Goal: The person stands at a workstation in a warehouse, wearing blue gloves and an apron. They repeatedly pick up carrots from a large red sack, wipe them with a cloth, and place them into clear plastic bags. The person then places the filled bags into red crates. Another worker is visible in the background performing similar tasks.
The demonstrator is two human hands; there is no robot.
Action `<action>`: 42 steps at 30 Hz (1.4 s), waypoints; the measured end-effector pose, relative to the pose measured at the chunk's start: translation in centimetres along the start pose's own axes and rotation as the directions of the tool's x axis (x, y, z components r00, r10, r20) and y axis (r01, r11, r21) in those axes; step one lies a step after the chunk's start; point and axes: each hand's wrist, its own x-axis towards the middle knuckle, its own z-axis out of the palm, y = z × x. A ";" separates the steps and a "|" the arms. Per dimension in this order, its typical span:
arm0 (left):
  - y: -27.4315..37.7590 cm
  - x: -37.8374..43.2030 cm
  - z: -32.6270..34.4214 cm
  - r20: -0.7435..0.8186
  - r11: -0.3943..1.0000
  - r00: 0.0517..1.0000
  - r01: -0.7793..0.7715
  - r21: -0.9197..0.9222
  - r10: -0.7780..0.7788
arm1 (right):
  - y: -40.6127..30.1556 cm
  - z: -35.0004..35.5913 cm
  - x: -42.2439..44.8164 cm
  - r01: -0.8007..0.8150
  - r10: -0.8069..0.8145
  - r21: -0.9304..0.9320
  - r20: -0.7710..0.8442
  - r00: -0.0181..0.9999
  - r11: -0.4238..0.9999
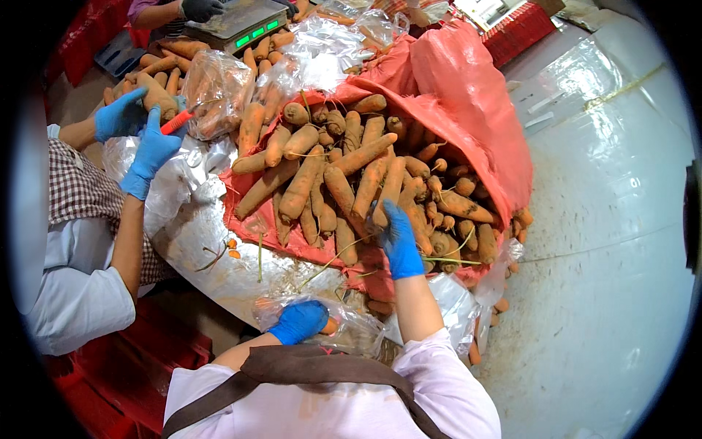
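Observation:
My left hand (300,322), in a blue glove, is closed on a carrot (329,326) at a clear plastic bag (356,329) near my front. My right hand (401,238), also gloved in blue, grips the lower end of a soil-covered carrot (390,184) on the heap. That heap of dirty carrots (340,186) lies in the mouth of a large red woven sack (466,104). Thin green stems (452,260) lie over the sack's near edge. My left fingertips are hidden from view.
To the left, a co-worker's blue-gloved hands (151,148) hold a carrot and a red-handled knife (176,122). A bag of carrots (216,93) and a weighing scale (236,22) stand beyond. Carrot scraps (234,253) lie on the metal table (203,274). Another person works at the scale.

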 end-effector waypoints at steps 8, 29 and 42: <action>-2.8 1.3 3.6 -0.153 0.970 0.970 -0.160 0.180 0.189 | 3.3 4.1 4.9 0.069 -0.503 -0.932 -0.129 0.854 0.356; -2.7 1.5 4.4 -0.370 0.930 0.886 -0.151 0.336 0.278 | 1.1 7.7 4.0 -0.055 -0.316 -0.991 -0.015 0.948 -0.118; -3.4 2.0 5.5 -0.327 0.901 0.904 -0.123 0.416 0.275 | -0.3 -3.4 -10.0 0.039 -0.064 0.160 0.156 0.986 0.986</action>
